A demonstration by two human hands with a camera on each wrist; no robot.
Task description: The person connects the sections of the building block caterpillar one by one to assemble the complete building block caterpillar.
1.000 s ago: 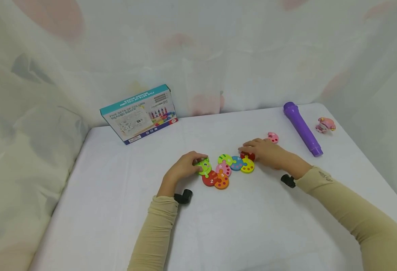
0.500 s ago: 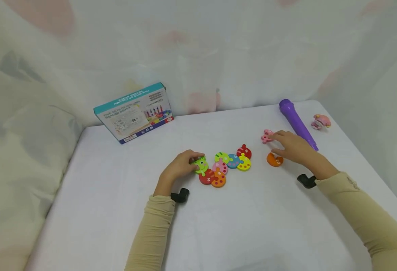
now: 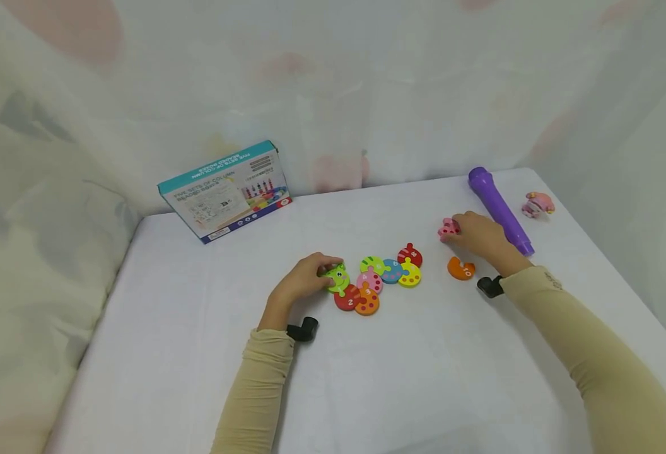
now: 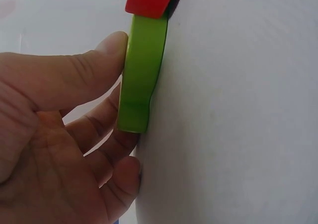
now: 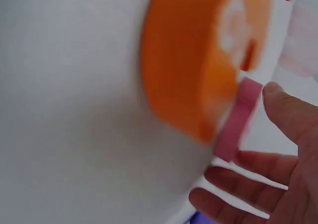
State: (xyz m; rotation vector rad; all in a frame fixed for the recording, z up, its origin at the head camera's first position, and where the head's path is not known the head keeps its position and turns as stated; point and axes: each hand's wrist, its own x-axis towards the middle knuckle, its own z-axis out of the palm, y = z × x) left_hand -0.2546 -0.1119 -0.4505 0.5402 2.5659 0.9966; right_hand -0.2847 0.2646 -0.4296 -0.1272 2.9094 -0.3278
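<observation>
My left hand (image 3: 304, 277) pinches the green caterpillar head puzzle piece (image 3: 340, 278) at the left end of a joined chain. In the left wrist view the thumb lies on the edge of the green head piece (image 4: 141, 75), beside a red piece (image 4: 149, 0). The chain runs right through red number 2 (image 3: 347, 299), orange 3 (image 3: 367, 302), pink 4 (image 3: 369, 282), green, blue and yellow pieces to red number 8 (image 3: 410, 256). Further right, my right hand (image 3: 480, 238) holds a pink puzzle piece (image 3: 448, 229) between thumb and fingers. The orange number 10 piece (image 3: 460, 269) lies loose below it.
A teal-topped toy box (image 3: 227, 192) stands at the back left. Behind my right hand lies a purple toy microphone (image 3: 497, 205), with a small pink figure (image 3: 538, 204) to its right. A patterned curtain (image 3: 333, 94) hangs along the table's rear edge.
My right hand has let go of the red number 8 piece at the chain's end, moved right and taken hold of the pink piece. My left hand stays on the green head.
</observation>
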